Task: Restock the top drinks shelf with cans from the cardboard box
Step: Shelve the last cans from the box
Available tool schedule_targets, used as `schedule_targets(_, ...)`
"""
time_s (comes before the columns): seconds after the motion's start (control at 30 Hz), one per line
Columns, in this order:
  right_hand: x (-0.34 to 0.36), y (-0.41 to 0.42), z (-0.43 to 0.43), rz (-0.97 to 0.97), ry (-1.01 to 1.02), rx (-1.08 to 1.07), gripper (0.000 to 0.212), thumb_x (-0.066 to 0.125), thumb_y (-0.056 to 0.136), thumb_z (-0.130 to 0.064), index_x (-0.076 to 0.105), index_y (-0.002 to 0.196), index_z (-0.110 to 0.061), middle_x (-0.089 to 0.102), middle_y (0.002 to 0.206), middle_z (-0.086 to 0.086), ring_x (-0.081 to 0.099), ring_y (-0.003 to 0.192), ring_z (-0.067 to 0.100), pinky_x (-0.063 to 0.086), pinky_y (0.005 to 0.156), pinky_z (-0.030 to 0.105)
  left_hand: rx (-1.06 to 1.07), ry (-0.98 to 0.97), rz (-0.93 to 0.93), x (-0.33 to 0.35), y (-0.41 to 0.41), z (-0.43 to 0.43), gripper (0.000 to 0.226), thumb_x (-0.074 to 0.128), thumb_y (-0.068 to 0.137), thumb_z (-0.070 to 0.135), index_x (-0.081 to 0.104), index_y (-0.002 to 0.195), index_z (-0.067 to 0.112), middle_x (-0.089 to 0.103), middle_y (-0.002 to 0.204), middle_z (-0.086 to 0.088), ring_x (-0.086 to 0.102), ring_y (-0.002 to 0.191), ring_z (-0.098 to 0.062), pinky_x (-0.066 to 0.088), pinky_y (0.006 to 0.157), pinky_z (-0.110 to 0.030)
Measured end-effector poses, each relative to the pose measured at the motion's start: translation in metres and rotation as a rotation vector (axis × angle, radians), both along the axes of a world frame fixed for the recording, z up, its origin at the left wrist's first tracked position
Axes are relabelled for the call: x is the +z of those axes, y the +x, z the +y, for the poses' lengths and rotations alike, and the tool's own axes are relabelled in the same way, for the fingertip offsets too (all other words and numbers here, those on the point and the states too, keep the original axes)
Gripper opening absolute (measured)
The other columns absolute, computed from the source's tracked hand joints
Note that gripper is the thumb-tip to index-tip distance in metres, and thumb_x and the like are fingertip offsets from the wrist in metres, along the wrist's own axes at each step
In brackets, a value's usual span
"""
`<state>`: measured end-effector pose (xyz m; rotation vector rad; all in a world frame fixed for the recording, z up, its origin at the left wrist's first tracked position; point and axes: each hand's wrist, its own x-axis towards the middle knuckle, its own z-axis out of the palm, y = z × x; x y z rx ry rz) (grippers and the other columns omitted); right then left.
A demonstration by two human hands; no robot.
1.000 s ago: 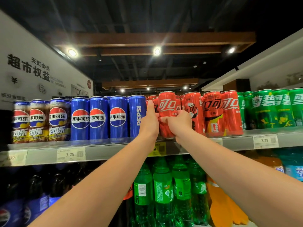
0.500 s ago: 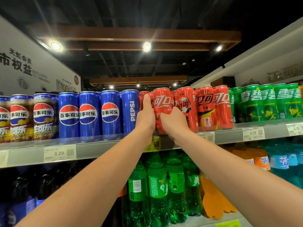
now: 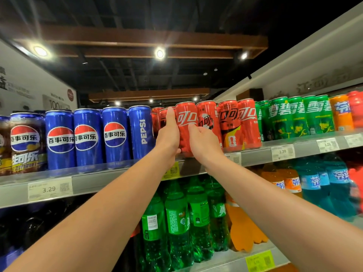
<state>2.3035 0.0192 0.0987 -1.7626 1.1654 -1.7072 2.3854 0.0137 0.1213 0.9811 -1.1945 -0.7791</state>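
Observation:
A tall red cola can (image 3: 185,122) stands at the front edge of the top shelf (image 3: 110,178), between the blue Pepsi cans and the other red cans. My left hand (image 3: 168,134) presses flat against its left side, fingers pointing up. My right hand (image 3: 202,142) wraps its right lower side, thumb across the front. Both hands hold this one can upright. More red cans (image 3: 229,124) stand right beside it and behind it. The cardboard box is out of view.
Blue Pepsi cans (image 3: 88,137) fill the shelf to the left, green Sprite cans (image 3: 294,116) and orange cans (image 3: 340,112) to the right. Price tags (image 3: 282,152) line the shelf rail. Below stand green bottles (image 3: 176,222), orange and blue bottles.
The view has shifted right along the shelf, showing more green and orange cans. My hands stay on the same red can, which looks upright now.

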Motion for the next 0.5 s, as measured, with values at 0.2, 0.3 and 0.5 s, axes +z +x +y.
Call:
schedule_targets(0.2, -0.002, 0.011, -0.002, -0.003, -0.024, -0.043, 0.049, 0.031, 0.094, -0.047, 0.065, 0.103, -0.014, 0.061, 0.115, 0.010, 0.061, 0.093, 0.022, 0.052, 0.089, 0.044, 0.020, -0.011, 0.005, -0.002, 0.001, -0.006, 0.074, 0.026, 0.089, 0.072, 0.052, 0.129, 0.015, 0.063, 0.102, -0.002, 0.060, 0.099, -0.022, 0.048, 0.096, -0.047)
schedule_targets(0.3, -0.006, 0.012, 0.001, -0.016, -0.029, -0.073, 0.046, 0.034, 0.094, -0.045, 0.064, 0.108, -0.014, 0.060, 0.116, 0.009, 0.060, 0.097, 0.023, 0.051, 0.091, 0.045, 0.020, -0.019, -0.003, -0.003, 0.000, -0.004, 0.068, 0.026, 0.091, 0.069, 0.054, 0.122, 0.015, 0.059, 0.086, 0.004, 0.060, 0.084, -0.015, 0.051, 0.085, -0.038)
schedule_targets(0.5, -0.008, -0.001, 0.008, 0.072, 0.011, -0.137, 0.035, 0.039, 0.096, -0.033, 0.062, 0.085, -0.009, 0.063, 0.097, 0.008, 0.059, 0.089, 0.025, 0.050, 0.079, 0.035, -0.011, 0.007, -0.011, -0.005, 0.003, 0.011, 0.066, 0.032, 0.095, 0.061, 0.045, 0.136, 0.011, 0.061, 0.114, -0.003, 0.054, 0.089, -0.013, 0.047, 0.081, -0.031)
